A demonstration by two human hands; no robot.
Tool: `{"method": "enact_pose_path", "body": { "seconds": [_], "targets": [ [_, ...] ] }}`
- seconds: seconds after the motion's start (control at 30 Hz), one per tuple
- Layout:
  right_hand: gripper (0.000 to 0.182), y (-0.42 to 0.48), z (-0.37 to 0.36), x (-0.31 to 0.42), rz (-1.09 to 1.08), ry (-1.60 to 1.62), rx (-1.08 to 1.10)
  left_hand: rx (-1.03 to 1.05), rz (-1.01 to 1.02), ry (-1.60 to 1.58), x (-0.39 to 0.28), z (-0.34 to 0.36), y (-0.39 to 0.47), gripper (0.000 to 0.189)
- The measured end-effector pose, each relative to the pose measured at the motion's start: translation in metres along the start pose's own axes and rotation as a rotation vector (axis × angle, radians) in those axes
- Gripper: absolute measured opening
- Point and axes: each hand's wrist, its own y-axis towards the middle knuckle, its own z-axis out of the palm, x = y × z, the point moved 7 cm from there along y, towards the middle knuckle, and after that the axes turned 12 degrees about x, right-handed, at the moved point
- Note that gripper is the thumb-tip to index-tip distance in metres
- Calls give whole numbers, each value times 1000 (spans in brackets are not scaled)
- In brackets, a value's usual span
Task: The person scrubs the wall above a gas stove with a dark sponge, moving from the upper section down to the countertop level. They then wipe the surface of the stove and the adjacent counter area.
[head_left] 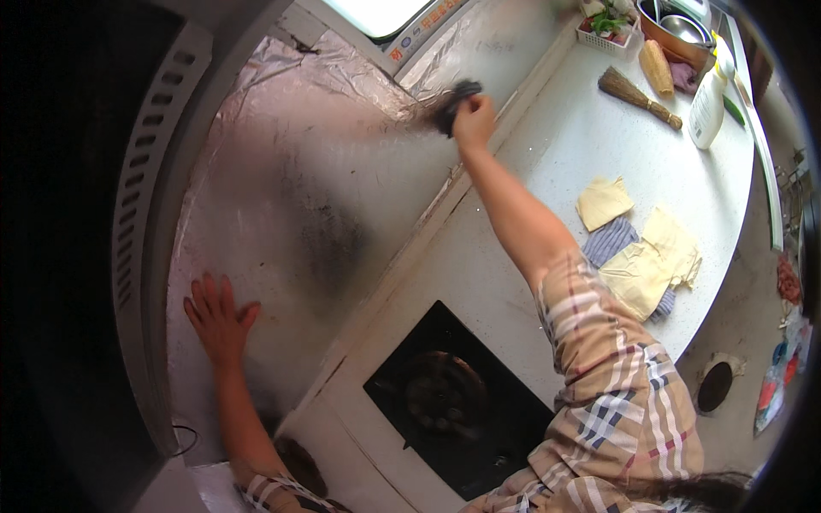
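Note:
My right hand (474, 125) grips a dark, blurred brush or cloth (457, 109) against the foil-covered wall (391, 173), just above the back edge of the white countertop (513, 256). Which of the two it is, I cannot tell. With fingers spread, my left hand (221, 317) rests on the same wall at the lower left and holds nothing. Dark smudges mark the wall between my hands. Below them, a black gas stove (455, 397) with a round burner is set in the countertop.
Yellow cloths (648, 263) and a striped blue cloth (609, 240) lie right of my right arm. Farther back are a straw whisk broom (638, 99), a white spray bottle (707, 112), a loofah-like item (657, 67), a white basket (603, 42) and a metal pot (686, 29). A vented range hood (144, 160) stands left.

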Motion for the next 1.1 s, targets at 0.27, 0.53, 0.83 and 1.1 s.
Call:
{"method": "enact_pose_path", "body": {
  "seconds": [0.27,0.53,0.83,1.1],
  "targets": [
    [6,-91,22,34,-190,-42,294,25,40,-133,3,-5,3,71],
    [18,-236,116,213,-1030,-7,574,57,-38,-143,-1,-10,-4,75],
    [9,-204,89,166,-849,-118,533,167,-17,-136,29,29,-66,83],
    [7,-209,64,72,-653,-199,631,66,34,-126,34,37,-69,83]
  ]
}}
